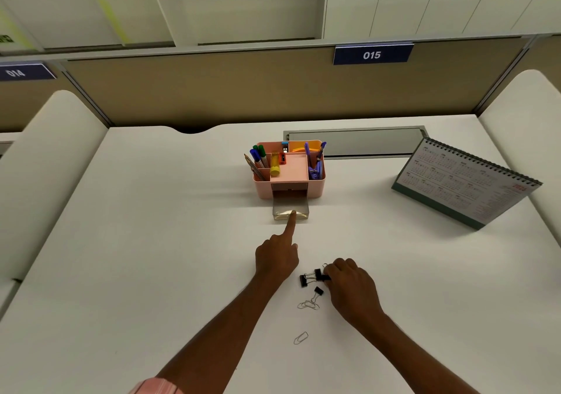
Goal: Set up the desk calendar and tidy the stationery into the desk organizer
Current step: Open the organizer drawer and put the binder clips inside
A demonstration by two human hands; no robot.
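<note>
The calendar [464, 181] is already stood up at the right of the desk [151, 241], well apart from the pink organizer [264, 191], where pens [258, 157] are kept upright. The organizer's clear drawer [290, 213] is pulled out, and its front edge is touched by the outstretched forefinger of the left hand [276, 260], the other fingers curled on nothing. It is probably steadied there so that small items can be dropped in. Black binder clips [312, 278] are pinched on the desk by the right hand [352, 287]. Loose paper clips [308, 305] are left just beside them, nearer the person.
</note>
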